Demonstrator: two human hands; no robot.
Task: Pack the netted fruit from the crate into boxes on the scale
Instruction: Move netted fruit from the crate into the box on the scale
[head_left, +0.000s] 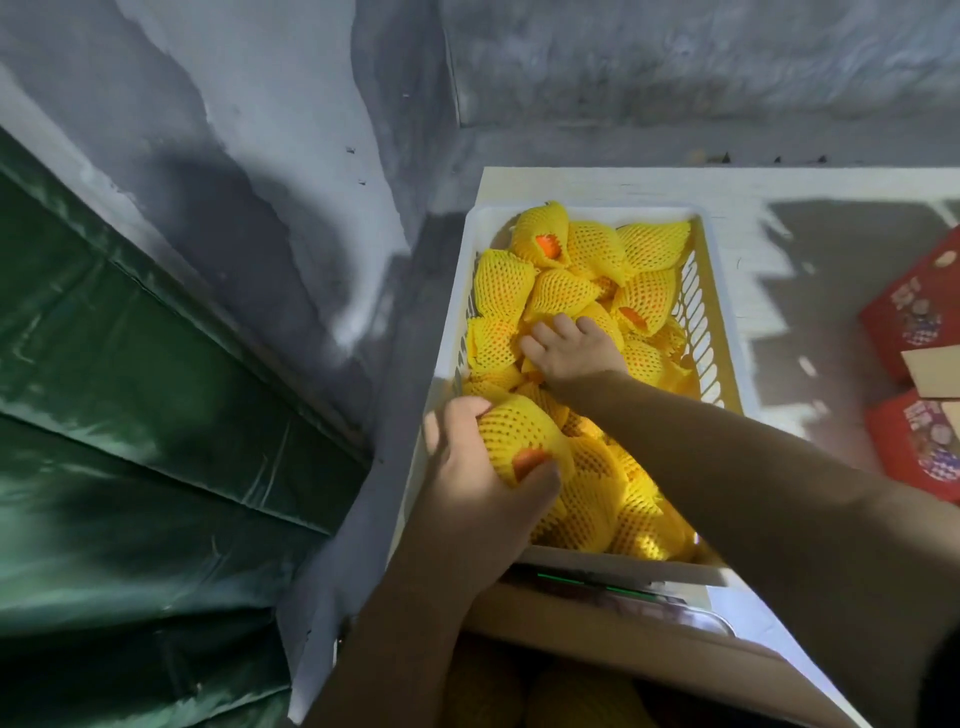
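Note:
A white slatted crate (719, 291) sits ahead of me, piled with several orange fruits in yellow foam netting (592, 249). My left hand (478, 478) grips one netted fruit (519, 436) at the crate's near left corner. My right hand (566, 348) reaches into the middle of the pile, its fingers dug around another netted fruit. Below the crate an open cardboard box (597, 634) holds netted fruit in shadow. It stands on a scale (639, 592) with a green lit display.
Red printed gift boxes (919, 322) lie on the white table (779, 187) at the right, with a cardboard flap beside them. A green tarp (130, 415) covers the left side, and a grey wall rises behind.

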